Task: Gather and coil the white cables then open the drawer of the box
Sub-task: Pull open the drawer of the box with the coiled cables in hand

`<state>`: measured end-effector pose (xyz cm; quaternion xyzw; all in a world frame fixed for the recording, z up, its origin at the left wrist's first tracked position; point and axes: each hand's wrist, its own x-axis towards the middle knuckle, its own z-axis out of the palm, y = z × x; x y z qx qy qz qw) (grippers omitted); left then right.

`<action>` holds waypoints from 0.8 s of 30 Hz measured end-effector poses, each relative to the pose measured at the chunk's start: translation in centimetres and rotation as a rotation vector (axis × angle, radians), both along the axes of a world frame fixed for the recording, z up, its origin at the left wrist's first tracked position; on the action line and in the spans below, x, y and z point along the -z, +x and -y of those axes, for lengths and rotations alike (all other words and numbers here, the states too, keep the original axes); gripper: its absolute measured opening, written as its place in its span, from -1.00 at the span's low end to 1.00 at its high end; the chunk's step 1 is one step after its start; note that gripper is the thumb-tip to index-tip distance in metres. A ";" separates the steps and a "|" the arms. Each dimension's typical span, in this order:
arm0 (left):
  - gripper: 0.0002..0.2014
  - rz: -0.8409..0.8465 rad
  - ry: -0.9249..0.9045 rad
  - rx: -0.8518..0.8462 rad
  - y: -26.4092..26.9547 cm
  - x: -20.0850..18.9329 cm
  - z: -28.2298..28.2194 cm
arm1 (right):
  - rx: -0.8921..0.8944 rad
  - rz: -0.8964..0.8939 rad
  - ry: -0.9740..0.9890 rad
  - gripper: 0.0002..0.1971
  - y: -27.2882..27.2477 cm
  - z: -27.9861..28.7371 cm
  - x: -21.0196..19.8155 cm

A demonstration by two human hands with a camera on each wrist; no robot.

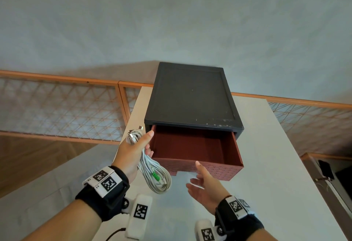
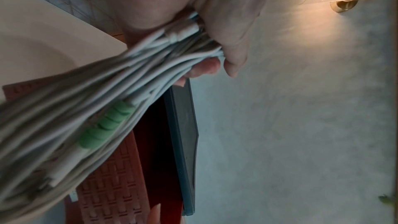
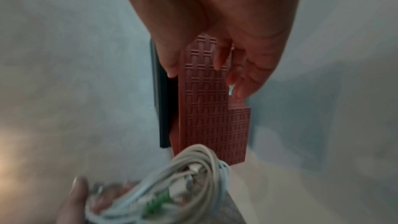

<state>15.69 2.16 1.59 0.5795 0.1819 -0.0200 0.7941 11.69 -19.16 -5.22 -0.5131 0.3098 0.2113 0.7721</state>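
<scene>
- L hand [image 1: 133, 150] grips white cable coil [image 1: 155, 174] at its top; loop hangs long axis down-right, lower centre (green wrap on one strand).
- R hand [image 1: 204, 185] fingers spread, holding nothing, just below drawer front.
- Red drawer [image 1: 192, 145] pulled out toward frame bottom from black box [image 1: 192, 96], centre frame, on white table [image 1: 266, 145].

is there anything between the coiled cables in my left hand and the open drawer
Nothing visible does. The left hand grips the coiled white cables just beside the drawer, which is pulled out with its red interior bare. The right hand hovers open in front of the drawer's front panel, below the opening.
</scene>
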 end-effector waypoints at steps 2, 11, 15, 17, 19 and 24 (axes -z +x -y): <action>-0.71 0.005 -0.035 0.013 0.1 -0.3 0.2 | -0.166 0.176 -0.289 -0.47 -0.4 -0.3 -1.3; -0.63 -0.148 -0.373 0.123 0.1 -2.7 3.9 | -0.790 1.040 -1.242 -0.18 -0.2 -3.3 -6.2; -0.65 -0.166 -0.444 0.081 0.6 -3.4 5.3 | -0.727 1.119 -1.469 -0.34 0.2 -2.2 -6.1; -0.68 -0.174 -0.442 0.059 0.8 -3.4 6.2 | -0.722 1.150 -1.596 -0.49 0.8 -1.4 -6.1; -0.67 -0.180 -0.437 0.031 1.1 -3.4 7.1 | -0.777 1.161 -1.658 -0.60 1.7 -0.2 -6.3; -0.46 -0.166 -0.392 0.097 1.4 -3.9 8.4 | -1.036 1.084 -1.608 -0.72 4.8 2.7 -9.2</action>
